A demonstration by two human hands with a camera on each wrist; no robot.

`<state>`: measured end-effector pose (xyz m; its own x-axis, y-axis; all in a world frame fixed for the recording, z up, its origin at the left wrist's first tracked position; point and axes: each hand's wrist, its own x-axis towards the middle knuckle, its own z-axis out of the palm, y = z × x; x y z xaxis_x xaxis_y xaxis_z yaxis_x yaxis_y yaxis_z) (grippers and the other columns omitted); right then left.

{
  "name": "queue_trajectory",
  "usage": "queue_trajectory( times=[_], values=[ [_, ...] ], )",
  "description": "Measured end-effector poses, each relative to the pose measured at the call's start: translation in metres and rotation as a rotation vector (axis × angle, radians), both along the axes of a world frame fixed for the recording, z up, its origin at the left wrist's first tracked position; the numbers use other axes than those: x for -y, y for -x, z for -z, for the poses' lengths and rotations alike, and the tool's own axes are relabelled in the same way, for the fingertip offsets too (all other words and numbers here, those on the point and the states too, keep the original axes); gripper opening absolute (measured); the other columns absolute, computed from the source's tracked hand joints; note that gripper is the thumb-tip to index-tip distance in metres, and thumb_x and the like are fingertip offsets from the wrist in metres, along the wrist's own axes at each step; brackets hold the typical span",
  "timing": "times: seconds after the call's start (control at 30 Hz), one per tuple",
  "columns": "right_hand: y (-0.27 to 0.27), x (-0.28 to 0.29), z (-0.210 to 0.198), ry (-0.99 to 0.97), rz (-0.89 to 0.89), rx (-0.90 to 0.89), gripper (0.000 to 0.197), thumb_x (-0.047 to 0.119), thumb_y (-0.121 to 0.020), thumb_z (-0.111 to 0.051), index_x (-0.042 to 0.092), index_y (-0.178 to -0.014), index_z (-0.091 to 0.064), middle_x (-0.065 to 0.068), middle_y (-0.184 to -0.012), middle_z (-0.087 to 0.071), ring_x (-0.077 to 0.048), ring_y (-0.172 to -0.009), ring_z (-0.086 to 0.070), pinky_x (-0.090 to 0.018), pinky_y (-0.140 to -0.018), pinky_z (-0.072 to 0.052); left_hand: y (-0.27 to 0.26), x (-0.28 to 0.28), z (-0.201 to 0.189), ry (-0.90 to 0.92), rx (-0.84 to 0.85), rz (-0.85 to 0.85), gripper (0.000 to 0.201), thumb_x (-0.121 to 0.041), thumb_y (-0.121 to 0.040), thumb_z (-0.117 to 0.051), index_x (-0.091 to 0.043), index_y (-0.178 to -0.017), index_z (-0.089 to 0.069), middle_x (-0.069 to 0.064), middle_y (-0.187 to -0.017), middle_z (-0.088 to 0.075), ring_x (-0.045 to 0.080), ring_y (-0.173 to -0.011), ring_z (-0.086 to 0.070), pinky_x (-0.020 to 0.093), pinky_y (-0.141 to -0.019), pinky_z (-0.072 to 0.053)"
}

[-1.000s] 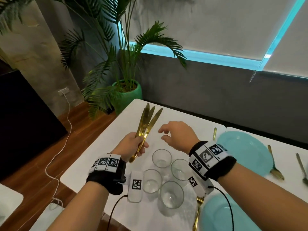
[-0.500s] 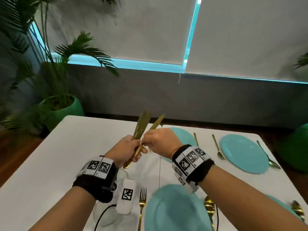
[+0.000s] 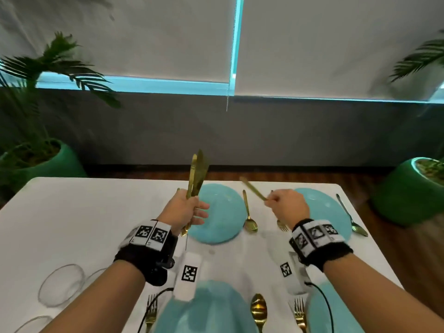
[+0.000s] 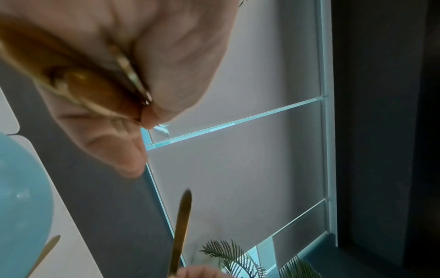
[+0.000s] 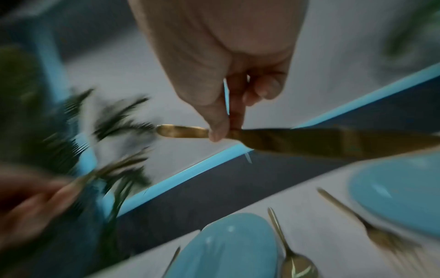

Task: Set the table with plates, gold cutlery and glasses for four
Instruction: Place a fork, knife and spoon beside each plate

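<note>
Your left hand (image 3: 185,210): fingers curled round the handles of a bunch of gold table knives (image 3: 197,175), blades upright above the far-left round turquoise plate (image 3: 222,218). The count in the bunch cannot be told.

Your right hand (image 3: 289,206): thumb and fingers pinch one single gold knife (image 3: 253,188) by its handle, blade slanting up and to the left, in the air between the two far plates; the right wrist view shows the pinch near the handle's end.

White rectangular table (image 3: 72,224):
- far-right turquoise plate (image 3: 336,212), partly behind your right hand;
- two near turquoise plates (image 3: 211,308), at the bottom edge;
- gold spoon (image 3: 249,219) just right of the far-left plate; second gold spoon (image 3: 352,218) right of the far-right plate;
- gold forks (image 3: 151,311) and a gold spoon (image 3: 259,308) beside the near plates;
- clear drinking glasses (image 3: 61,284), grouped at the near-left.
</note>
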<state>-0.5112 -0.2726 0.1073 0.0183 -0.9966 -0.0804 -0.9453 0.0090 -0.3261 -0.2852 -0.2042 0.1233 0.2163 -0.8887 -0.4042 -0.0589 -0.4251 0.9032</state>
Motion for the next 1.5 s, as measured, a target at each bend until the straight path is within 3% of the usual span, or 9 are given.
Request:
queue_trajectory(
  times=[0.13,0.27,0.4,0.57,0.67,0.77,0.9,1.0,1.5],
  values=[
    [0.029,0.044,0.036,-0.288,0.266,-0.024,0.037,0.034,-0.093,-0.052,0.007,-0.115,-0.064,-0.011,-0.122,-0.062,-0.028,-0.11,-0.058,-0.032,-0.092,-0.045,0.015,0.026,0.006,0.022,0.047,-0.017,0.017,-0.014,-0.1,-0.037,-0.007,-0.113,-0.045,0.008,-0.086,-0.06,0.014,-0.063,-0.054,0.023,-0.055,-0.047],
    [0.036,0.072,0.076,-0.448,0.36,0.061,0.039,0.031,-0.088,-0.061,0.004,-0.116,-0.061,-0.013,-0.125,-0.059,-0.031,-0.113,-0.057,-0.03,-0.078,-0.039,0.026,0.045,0.015,0.028,0.024,-0.022,0.012,-0.015,-0.1,-0.037,-0.013,-0.109,-0.044,0.006,-0.084,-0.061,0.013,-0.062,-0.053,0.023,-0.054,-0.045],
    [0.027,0.085,0.103,-0.491,0.321,0.069,0.029,0.025,-0.09,-0.06,0.004,-0.11,-0.064,-0.013,-0.121,-0.062,-0.028,-0.103,-0.06,-0.028,-0.08,-0.046,0.027,0.058,0.029,0.026,0.045,-0.03,0.014,-0.017,-0.1,-0.036,-0.013,-0.111,-0.044,0.005,-0.083,-0.061,0.013,-0.061,-0.053,0.023,-0.054,-0.045],
    [0.019,0.095,0.124,-0.454,0.34,0.075,0.02,0.022,-0.088,-0.063,0.007,-0.077,-0.059,-0.012,-0.111,-0.067,-0.025,-0.096,-0.063,-0.026,-0.071,-0.046,0.022,0.066,0.044,0.02,0.068,-0.045,0.013,-0.017,-0.1,-0.037,-0.011,-0.109,-0.044,0.005,-0.084,-0.063,0.013,-0.059,-0.053,0.021,-0.052,-0.046],
    [0.016,0.099,0.128,-0.434,0.348,0.079,0.014,0.016,-0.089,-0.061,0.006,-0.097,-0.066,-0.014,-0.114,-0.066,-0.028,-0.104,-0.064,-0.025,-0.069,-0.05,0.019,0.069,0.051,0.012,0.078,-0.039,0.012,-0.018,-0.1,-0.038,-0.011,-0.108,-0.044,0.007,-0.086,-0.064,0.014,-0.06,-0.054,0.023,-0.052,-0.045],
    [0.015,0.103,0.129,-0.373,0.376,0.111,0.023,0.015,-0.092,-0.055,0.009,-0.112,-0.064,-0.014,-0.116,-0.065,-0.028,-0.107,-0.063,-0.029,-0.083,-0.053,0.019,0.072,0.054,0.006,0.09,-0.037,0.01,-0.019,-0.1,-0.038,-0.014,-0.106,-0.044,0.007,-0.087,-0.064,0.014,-0.06,-0.054,0.022,-0.053,-0.046],
    [0.014,0.109,0.132,-0.345,0.415,0.144,0.02,0.015,-0.091,-0.057,0.007,-0.073,-0.059,-0.013,-0.108,-0.068,-0.027,-0.1,-0.066,-0.029,-0.08,-0.053,0.019,0.074,0.056,-0.007,0.08,-0.038,0.01,-0.019,-0.1,-0.038,-0.014,-0.106,-0.044,0.006,-0.086,-0.064,0.013,-0.059,-0.053,0.021,-0.052,-0.046],
    [0.016,0.11,0.132,-0.346,0.402,0.134,0.009,0.013,-0.09,-0.058,0.006,-0.087,-0.064,-0.013,-0.106,-0.067,-0.028,-0.1,-0.066,-0.027,-0.074,-0.052,0.02,0.074,0.06,-0.013,0.071,-0.039,0.012,-0.019,-0.1,-0.038,-0.012,-0.108,-0.044,0.006,-0.085,-0.064,0.013,-0.058,-0.053,0.022,-0.052,-0.046],
    [0.02,0.119,0.152,-0.248,0.354,0.04,0.013,0.008,-0.09,-0.056,0.0,-0.091,-0.066,-0.016,-0.098,-0.069,-0.03,-0.089,-0.068,-0.029,-0.06,-0.044,0.029,0.062,0.062,0.011,0.076,-0.05,0.011,-0.019,-0.099,-0.039,-0.013,-0.106,-0.045,0.005,-0.083,-0.064,0.014,-0.06,-0.055,0.024,-0.055,-0.047]
  ],
)
